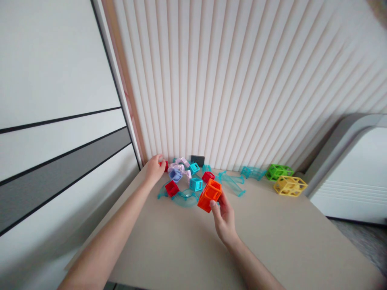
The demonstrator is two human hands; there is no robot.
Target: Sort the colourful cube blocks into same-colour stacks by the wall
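Note:
My right hand [225, 217] grips an orange block [209, 195], an open-framed piece that looks like two cubes joined, held tilted above the table. At the far left of the pile my left hand [155, 168] has its fingers closed on a red block [166, 166], partly hidden by them. Beside it lie pale pink pieces [181, 162] and a periwinkle block [175, 175]. Closer to me rests another red cube [172, 188], with a light blue cube [196, 184] to its right. A further red cube [208, 176] sits just behind the orange block.
Clear teal track-like pieces [232, 183] spread across the back of the beige table [169, 249]. Green [278, 172] and yellow [290, 186] frame blocks stand at the right. A black box [197, 160] leans near the pleated wall [193, 80]; a white cabinet [60, 161] borders the left.

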